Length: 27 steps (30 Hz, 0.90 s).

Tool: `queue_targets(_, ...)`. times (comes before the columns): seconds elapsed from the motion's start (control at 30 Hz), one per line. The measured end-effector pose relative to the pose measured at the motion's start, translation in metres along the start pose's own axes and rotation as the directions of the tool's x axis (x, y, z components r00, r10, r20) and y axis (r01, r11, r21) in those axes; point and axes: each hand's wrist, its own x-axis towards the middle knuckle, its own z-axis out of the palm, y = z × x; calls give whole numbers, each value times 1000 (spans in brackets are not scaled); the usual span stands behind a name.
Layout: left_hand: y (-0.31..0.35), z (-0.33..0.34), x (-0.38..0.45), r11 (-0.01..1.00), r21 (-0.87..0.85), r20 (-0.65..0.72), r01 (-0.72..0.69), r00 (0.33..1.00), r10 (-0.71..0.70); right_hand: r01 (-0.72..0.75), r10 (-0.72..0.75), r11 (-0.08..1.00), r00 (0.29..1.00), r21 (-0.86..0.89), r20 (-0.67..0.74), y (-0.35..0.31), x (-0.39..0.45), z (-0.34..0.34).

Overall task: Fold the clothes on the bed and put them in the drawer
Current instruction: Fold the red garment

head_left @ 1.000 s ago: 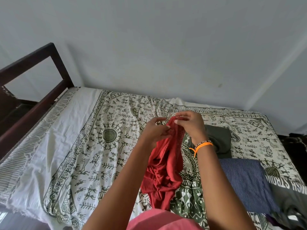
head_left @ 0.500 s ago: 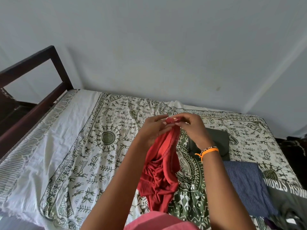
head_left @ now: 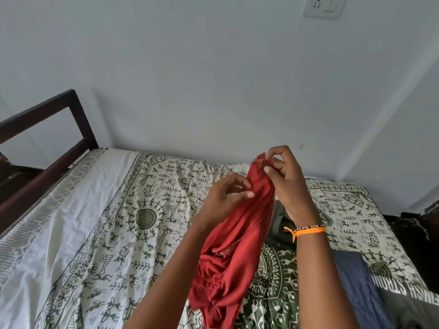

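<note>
Red garment (head_left: 240, 238): held up above the bed (head_left: 95, 233), its top edge raised between both hands and its lower part hanging in a bunched heap that appears to reach the patterned bedsheet (head_left: 147, 210).
Right hand (head_left: 285, 184): thumb and fingers pinch the garment's top corner, where a gold-trimmed edge shows.
Left hand (head_left: 225, 198): fingers curled onto the same edge a little lower; they seem to pinch the cloth, though the contact is partly hidden.
Weight and feel: judged light, thin and limp; it drapes in loose folds and holds no shape of its own.
Slip: the smooth weave may slide through a loose pinch, so a firm fingertip hold on the hem looks wise.
Where to hold: two corners of one edge, hands drawn apart so the cloth hangs flat before folding.
Other clothes: a dark green folded piece (head_left: 280, 224) and a blue striped folded piece (head_left: 356, 286) lie on the bed to the right.
Drawer: not in view.
</note>
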Motion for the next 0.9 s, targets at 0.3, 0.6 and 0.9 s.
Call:
queue_targets(0.3,6,12,2,977,180,-87,-118,987,135,84,-78,977,996,-196,39,-18,0,-9)
queue_targets(0.6,5,16,6,978,156,-103,-136,983,153,76,-70,979,997,-190,39,-19,-1,-20)
queue_targets(0.9,-28,8,-4,906,417,101,-68,995,28,79,-97,983,990,-167,-101,-16,2,-23)
